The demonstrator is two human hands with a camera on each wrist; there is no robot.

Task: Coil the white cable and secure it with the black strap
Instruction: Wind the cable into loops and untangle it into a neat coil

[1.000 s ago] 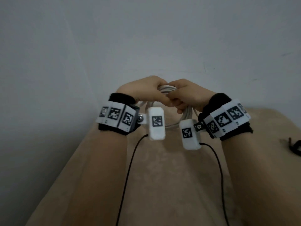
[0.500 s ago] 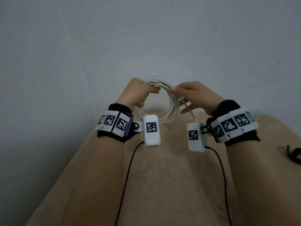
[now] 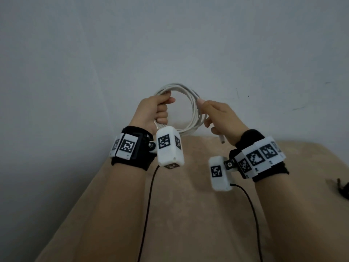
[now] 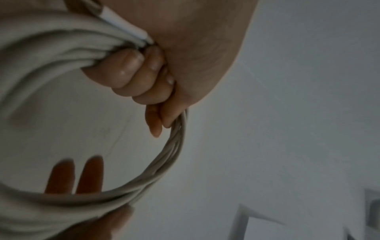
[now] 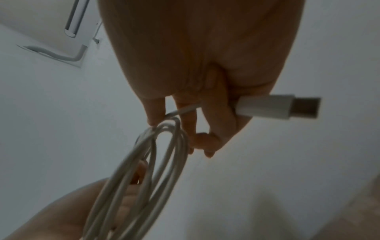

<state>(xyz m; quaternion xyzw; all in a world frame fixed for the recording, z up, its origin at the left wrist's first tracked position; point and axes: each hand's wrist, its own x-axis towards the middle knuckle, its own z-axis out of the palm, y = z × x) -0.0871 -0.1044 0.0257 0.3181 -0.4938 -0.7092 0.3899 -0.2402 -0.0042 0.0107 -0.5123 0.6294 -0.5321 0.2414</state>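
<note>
The white cable is wound into a round coil of several loops and held upright in the air before the wall. My left hand grips the coil's left side in a fist; the curled fingers wrap the bundled loops. My right hand holds the coil's right side. It clasps the cable's loose end in its lower fingers, and the USB plug sticks out past the palm. The black strap lies on the table at the far right edge, away from both hands.
A beige cloth-covered table stretches below my forearms and ends at a plain grey wall. Thin black leads hang from the wrist cameras across the table.
Both hands have risen and moved apart, from a joined hold at the coil's top to opposite sides. The coil now stands as an open ring, with the plug end in my right hand.
</note>
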